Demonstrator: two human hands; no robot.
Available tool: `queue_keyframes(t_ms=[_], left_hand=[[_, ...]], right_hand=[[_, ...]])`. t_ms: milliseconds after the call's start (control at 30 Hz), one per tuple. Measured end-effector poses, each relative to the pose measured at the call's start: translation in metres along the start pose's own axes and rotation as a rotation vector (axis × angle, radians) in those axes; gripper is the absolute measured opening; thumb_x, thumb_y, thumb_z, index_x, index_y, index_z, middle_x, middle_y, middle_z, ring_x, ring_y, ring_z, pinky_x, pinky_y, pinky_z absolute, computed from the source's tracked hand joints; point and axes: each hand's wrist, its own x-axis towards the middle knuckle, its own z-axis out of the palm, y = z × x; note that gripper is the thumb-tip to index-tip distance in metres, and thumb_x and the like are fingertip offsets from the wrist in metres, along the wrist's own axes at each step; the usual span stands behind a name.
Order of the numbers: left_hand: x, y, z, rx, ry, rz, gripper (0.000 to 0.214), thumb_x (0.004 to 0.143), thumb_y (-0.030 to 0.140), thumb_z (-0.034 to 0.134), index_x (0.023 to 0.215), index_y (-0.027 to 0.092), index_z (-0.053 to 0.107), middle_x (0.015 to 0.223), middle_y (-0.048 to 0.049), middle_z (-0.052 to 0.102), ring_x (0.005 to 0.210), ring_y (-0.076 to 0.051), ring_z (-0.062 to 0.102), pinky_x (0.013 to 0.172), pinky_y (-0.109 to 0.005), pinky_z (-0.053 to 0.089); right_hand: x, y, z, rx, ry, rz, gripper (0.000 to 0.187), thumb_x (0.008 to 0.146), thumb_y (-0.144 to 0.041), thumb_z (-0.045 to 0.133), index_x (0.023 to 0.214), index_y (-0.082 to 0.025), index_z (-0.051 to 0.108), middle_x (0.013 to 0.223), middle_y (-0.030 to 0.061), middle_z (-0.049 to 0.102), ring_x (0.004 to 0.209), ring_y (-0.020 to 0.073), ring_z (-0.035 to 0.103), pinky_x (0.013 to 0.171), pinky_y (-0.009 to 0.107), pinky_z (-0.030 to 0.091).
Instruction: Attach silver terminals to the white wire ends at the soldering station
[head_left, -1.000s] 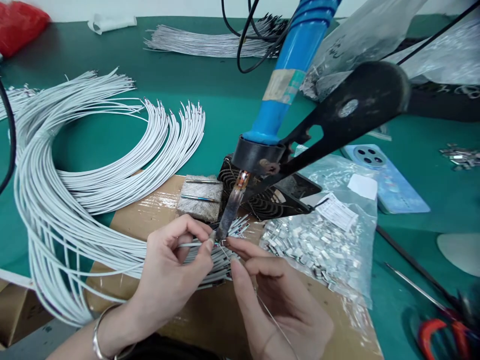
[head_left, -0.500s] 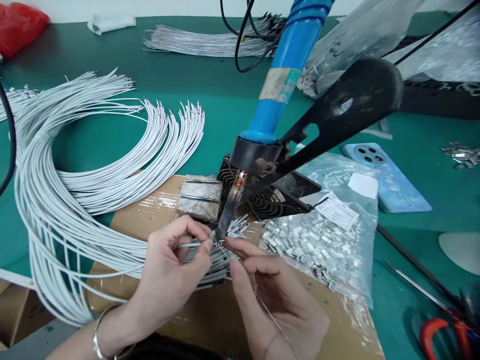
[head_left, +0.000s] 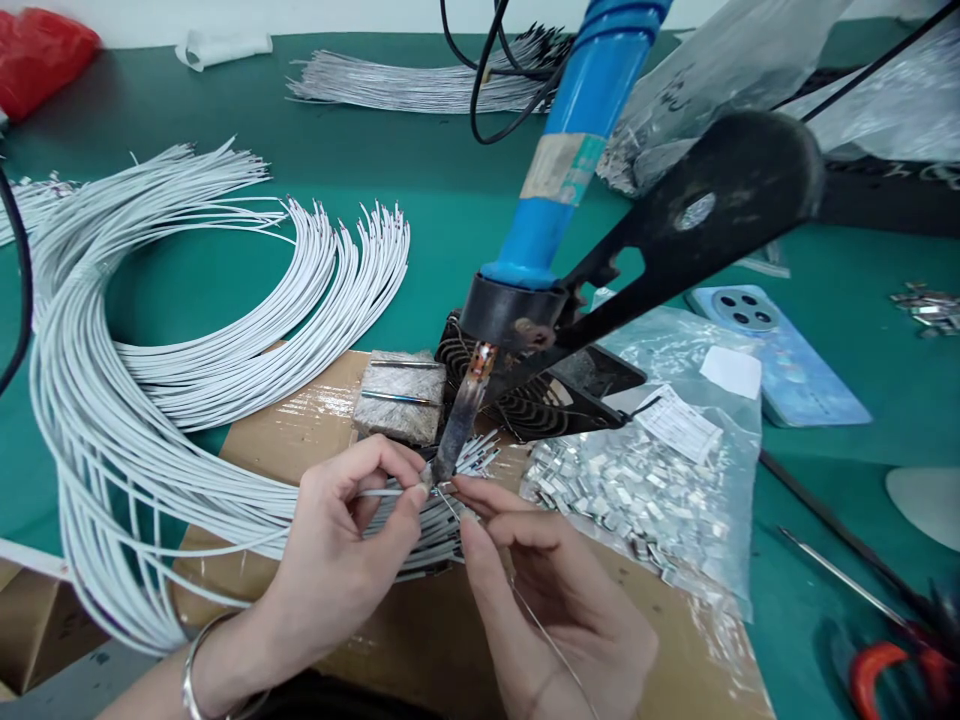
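Between thumb and forefinger my left hand (head_left: 352, 555) pinches the end of a white cable (head_left: 380, 491), just below the tip of a soldering iron (head_left: 456, 425). The iron has a blue handle and is held pointing down by a black stand arm (head_left: 675, 225). My right hand (head_left: 551, 590) is closed on a thin strand of solder wire (head_left: 551, 645), whose end meets the cable end at the iron's tip. A small metal piece seems to sit at that joint, mostly hidden by my fingertips. More cable ends (head_left: 442, 540) lie beneath both hands.
Coiled white cables (head_left: 67, 330) fill the left side. Behind my hands are a grey block (head_left: 397, 395) and a black fan-like housing (head_left: 525, 400). To the right lie a bag of small metal parts (head_left: 630, 500), a phone (head_left: 780, 355), a screwdriver (head_left: 840, 575) and red-handled tool (head_left: 877, 675).
Both hands stay almost in place at the iron's tip, with only a slight shift of the fingers and solder wire. The view has moved very slightly.
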Motion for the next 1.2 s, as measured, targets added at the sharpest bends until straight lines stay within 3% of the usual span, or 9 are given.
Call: queue_keyframes(t_ms=[467, 700, 1200], left_hand=[[-0.003, -0.003, 0.000, -0.055, 0.009, -0.037, 0.015, 0.085, 0.010, 0.071, 0.074, 0.018, 0.068, 0.082, 0.0003, 0.074, 0.052, -0.006, 0.043, 0.045, -0.019, 0.026], [-0.003, -0.006, 0.000, -0.045, 0.009, -0.014, 0.015, 0.086, 0.009, 0.070, 0.075, 0.018, 0.068, 0.084, -0.0003, 0.073, 0.050, -0.006, 0.037, 0.044, -0.022, 0.023], [-0.008, -0.010, -0.005, -0.024, -0.033, -0.040, 0.016, 0.095, 0.018, 0.067, 0.078, 0.020, 0.068, 0.090, -0.0018, 0.072, 0.052, -0.008, 0.030, 0.047, -0.025, 0.022]], right_hand=[[-0.004, -0.008, 0.006, 0.037, 0.077, 0.046, 0.017, 0.090, -0.020, 0.082, 0.076, -0.023, 0.072, 0.104, 0.0044, 0.087, 0.085, 0.0158, 0.083, 0.082, 0.022, 0.064], [-0.003, -0.005, 0.007, 0.069, 0.070, 0.018, 0.018, 0.090, -0.016, 0.081, 0.077, -0.024, 0.071, 0.103, 0.0014, 0.087, 0.083, 0.0123, 0.082, 0.082, 0.018, 0.063], [-0.002, -0.007, 0.008, 0.030, 0.090, 0.004, 0.016, 0.089, -0.020, 0.083, 0.076, -0.023, 0.073, 0.100, 0.0042, 0.088, 0.080, 0.0168, 0.083, 0.079, 0.025, 0.065]])
